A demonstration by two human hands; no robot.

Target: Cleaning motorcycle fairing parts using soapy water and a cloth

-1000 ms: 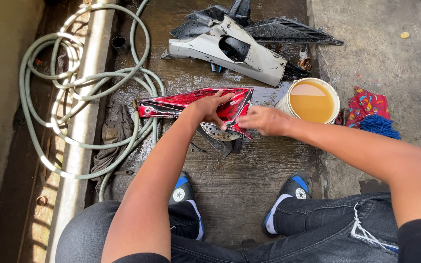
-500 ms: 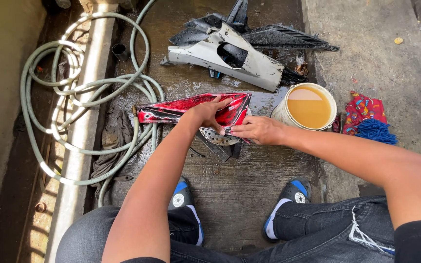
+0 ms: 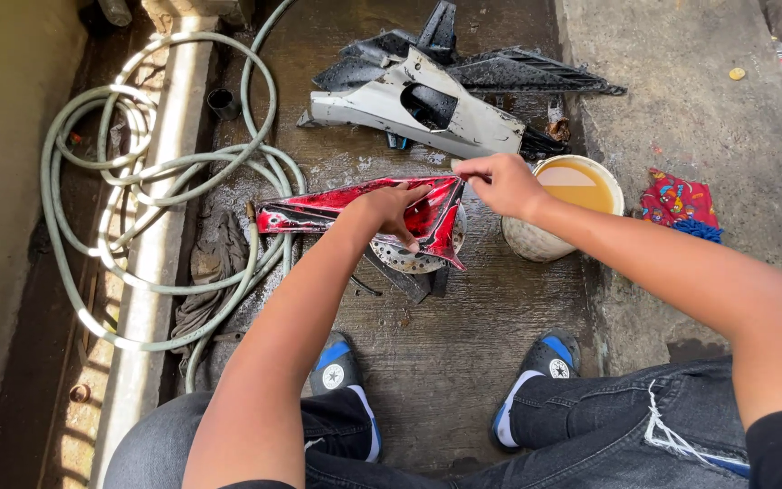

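Red glossy plastic sits under both hands. Left hand [image 3: 389, 210] lies flat, fingers spread, on the red fairing panel [image 3: 346, 210]; right hand [image 3: 497, 181] pinches its upper right corner. Panel's long axis runs leftward from the hands, tapering towards the hose [image 3: 138, 181]. Bucket [image 3: 536, 243] just right of the right hand.

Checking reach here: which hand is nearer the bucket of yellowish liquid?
Right. The right hand hovers at the bucket's left rim; the left hand lies farther left, on the red panel.
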